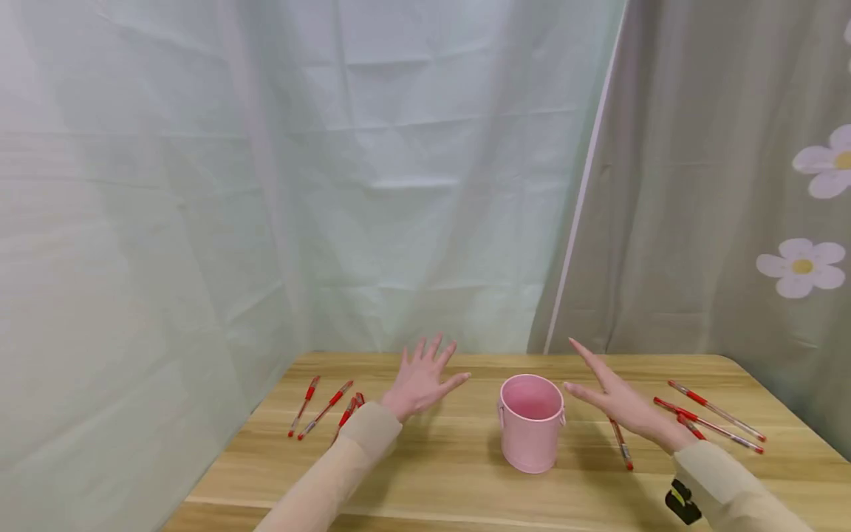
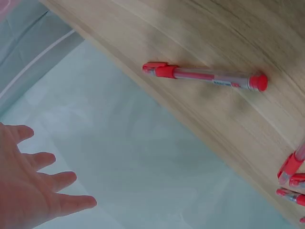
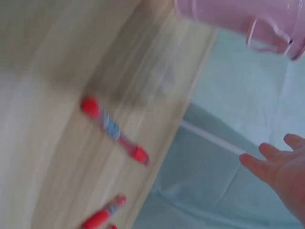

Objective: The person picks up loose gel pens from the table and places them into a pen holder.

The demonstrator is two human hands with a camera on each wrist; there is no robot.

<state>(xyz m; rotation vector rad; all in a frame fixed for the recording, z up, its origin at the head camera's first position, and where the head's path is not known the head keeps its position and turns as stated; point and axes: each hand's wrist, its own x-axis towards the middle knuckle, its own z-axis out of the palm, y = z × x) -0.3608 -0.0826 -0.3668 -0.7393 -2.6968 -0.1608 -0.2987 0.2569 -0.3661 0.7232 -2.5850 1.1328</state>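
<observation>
Pale sleeves (image 1: 312, 495) extended over a wooden table (image 1: 452, 491). The left hand (image 1: 420, 383), fingers spread, hovered near several red pens (image 1: 337, 397). The right hand (image 1: 628, 403), fingers straight, thumb apart, hovered near more. A pink bucket (image 1: 530, 443) stood upright between them.

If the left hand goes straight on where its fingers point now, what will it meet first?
The left hand would probably meet the pale curtain behind the table; depth is unclear.
</observation>
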